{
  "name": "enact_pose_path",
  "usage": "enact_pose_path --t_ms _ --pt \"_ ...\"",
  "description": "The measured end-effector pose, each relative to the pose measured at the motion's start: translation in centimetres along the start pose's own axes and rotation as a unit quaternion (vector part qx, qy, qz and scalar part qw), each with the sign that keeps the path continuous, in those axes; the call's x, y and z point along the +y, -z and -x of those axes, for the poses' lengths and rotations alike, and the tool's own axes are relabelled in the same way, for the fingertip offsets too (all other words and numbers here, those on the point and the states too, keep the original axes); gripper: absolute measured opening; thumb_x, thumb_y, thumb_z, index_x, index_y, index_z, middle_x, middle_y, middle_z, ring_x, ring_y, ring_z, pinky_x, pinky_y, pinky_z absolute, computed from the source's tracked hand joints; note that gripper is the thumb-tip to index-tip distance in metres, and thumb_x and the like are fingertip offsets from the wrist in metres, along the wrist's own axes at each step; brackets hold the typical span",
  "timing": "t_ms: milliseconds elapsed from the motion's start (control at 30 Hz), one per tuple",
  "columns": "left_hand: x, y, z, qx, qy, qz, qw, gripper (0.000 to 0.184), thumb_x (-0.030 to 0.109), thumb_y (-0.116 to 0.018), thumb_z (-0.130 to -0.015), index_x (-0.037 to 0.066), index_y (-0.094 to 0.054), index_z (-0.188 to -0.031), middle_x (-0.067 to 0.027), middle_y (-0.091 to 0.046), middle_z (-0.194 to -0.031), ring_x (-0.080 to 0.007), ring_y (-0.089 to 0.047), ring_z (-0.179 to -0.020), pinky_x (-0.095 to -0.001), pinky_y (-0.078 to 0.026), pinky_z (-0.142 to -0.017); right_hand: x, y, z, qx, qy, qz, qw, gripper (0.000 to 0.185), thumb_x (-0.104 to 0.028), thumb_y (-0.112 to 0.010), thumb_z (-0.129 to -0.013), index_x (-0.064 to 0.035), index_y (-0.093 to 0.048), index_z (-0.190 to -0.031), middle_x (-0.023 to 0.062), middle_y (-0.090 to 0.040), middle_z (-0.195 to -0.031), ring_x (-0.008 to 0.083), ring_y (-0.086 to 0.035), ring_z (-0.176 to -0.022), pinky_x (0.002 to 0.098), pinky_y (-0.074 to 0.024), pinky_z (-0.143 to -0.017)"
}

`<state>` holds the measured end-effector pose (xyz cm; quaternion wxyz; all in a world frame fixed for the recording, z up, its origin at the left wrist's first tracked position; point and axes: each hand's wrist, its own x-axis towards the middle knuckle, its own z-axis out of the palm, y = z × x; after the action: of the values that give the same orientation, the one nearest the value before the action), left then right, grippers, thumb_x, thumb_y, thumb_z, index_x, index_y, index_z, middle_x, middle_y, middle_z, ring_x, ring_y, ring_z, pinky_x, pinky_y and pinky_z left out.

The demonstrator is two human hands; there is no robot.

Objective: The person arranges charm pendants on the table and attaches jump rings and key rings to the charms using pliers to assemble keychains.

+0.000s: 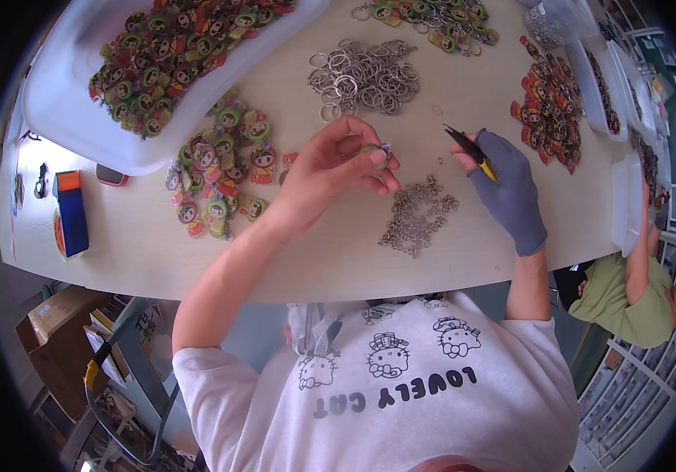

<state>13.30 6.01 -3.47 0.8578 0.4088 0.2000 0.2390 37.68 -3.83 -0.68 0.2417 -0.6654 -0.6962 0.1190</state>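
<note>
My left hand (338, 169) is bare and pinches a small green figure charm (373, 156) between thumb and fingers, above the table. To its right, my right hand (503, 181), in a grey glove with bare fingertips, is closed round black pliers with yellow handles (472, 151). The pliers' tips point up and left, apart from the charm. Below and between both hands lies a heap of small metal links (419, 216). Large key rings (365, 77) are piled beyond my left hand. Loose green and red charms (224, 165) lie left of my left hand.
A white tray (137, 153) of charms stands at the upper left. Red charms (550, 110) lie at the right beside clear bins (627, 204). A blue and orange box (72, 212) stands at the left edge. A person in green (629, 303) is at the far right.
</note>
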Motion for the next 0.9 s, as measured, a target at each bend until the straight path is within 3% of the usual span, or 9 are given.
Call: enact_pose_path --t_ms 333,533,633,900 --pt "-0.3 -0.2 -0.1 0.001 0.003 -0.023 1.0 0.019 0.009 -0.058 -0.095 0.002 -0.052 -0.111 -0.0102 -0.062 -0.098 -0.0177 -0.066 -0.085 -0.0277 -0.052 -0.072 1.0 1.1 0.1 -0.047 0.04 0.052 0.997 0.019 -0.007 -0.065 -0.08 -0.0009 -0.059 -0.097 0.0133 -0.059 -0.086 0.033 -0.056 -0.078 0.0404 -0.0445 -0.072" --pt "-0.7 -0.5 -0.1 0.0 -0.009 -0.064 0.998 0.017 0.005 -0.061 -0.092 0.0 -0.056 -0.107 -0.0103 -0.062 -0.105 -0.0141 -0.065 -0.083 -0.026 -0.051 -0.071 -3.2 1.3 -1.2 -0.094 0.014 -0.247 0.964 0.016 -0.007 -0.063 -0.087 -0.0002 -0.058 -0.1 0.01 -0.06 -0.086 0.0225 -0.06 -0.076 0.0321 -0.0476 -0.069" --pt "-1.0 -0.8 0.0 0.003 -0.02 -0.054 0.998 0.016 0.005 -0.06 -0.092 -0.001 -0.056 -0.106 -0.0093 -0.061 -0.105 -0.0134 -0.064 -0.083 -0.0261 -0.05 -0.071 -4.9 0.2 -2.0 -0.087 0.002 -0.268 0.959 0.02 -0.009 -0.063 -0.089 -0.0001 -0.056 -0.105 0.0085 -0.062 -0.088 0.0154 -0.061 -0.078 0.0287 -0.0479 -0.071" --pt "-0.4 -1.1 0.6 0.017 -0.052 -0.044 0.998 0.02 0.0 -0.062 -0.09 -0.002 -0.051 -0.107 -0.0076 -0.061 -0.096 -0.0156 -0.065 -0.083 -0.0265 -0.052 -0.07 -5.8 -0.2 -2.4 -0.092 -0.109 -0.324 0.935 0.032 -0.008 -0.066 -0.086 -0.0017 -0.048 -0.112 0.0044 -0.064 -0.09 0.0086 -0.06 -0.084 0.0242 -0.0482 -0.077"
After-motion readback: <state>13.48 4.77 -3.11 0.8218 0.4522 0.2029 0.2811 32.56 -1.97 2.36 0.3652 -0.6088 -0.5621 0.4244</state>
